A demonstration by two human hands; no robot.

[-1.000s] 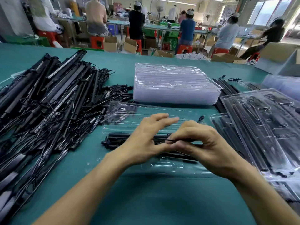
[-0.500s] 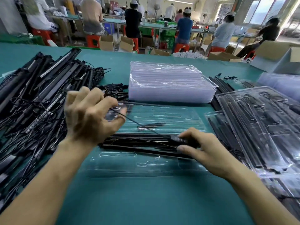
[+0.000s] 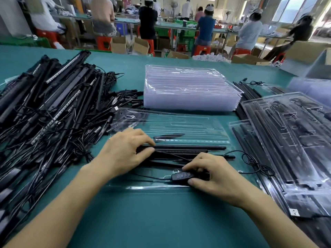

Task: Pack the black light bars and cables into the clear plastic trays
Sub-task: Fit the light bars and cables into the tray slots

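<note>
The grip of the right hand [image 3: 215, 174] is a pinch. Thumb below and fingertips above close on the black inline controller [image 3: 183, 175], low in the middle of the frame, over the near pocket of the open clear tray [image 3: 157, 188]. The left hand [image 3: 125, 153] has a different grip: bent fingers bear down on the left ends of the light bars [image 3: 189, 149], which lie side by side in the tray's long channels. Whether its thumb hooks under them is hidden.

The step in hand looks to be seating the controller and its thin cable [image 3: 254, 162], which loops off the right of the tray onto the counter [image 3: 161, 221]. To do it well, the controller should probably go down flat, buttons up, squarely into its pocket. Meanwhile the left hand pins the bars so they do not lift. The slack loop then wants gathering inside the tray's rim, since a strand left across the edge could get in the way when the tray is closed or stacked.

Further out, the loose pile of bars [image 3: 53, 108] fills the left of the frame. The stack of empty trays [image 3: 188, 86] sits at upper centre, and packed trays [image 3: 295, 144] lie at right.
</note>
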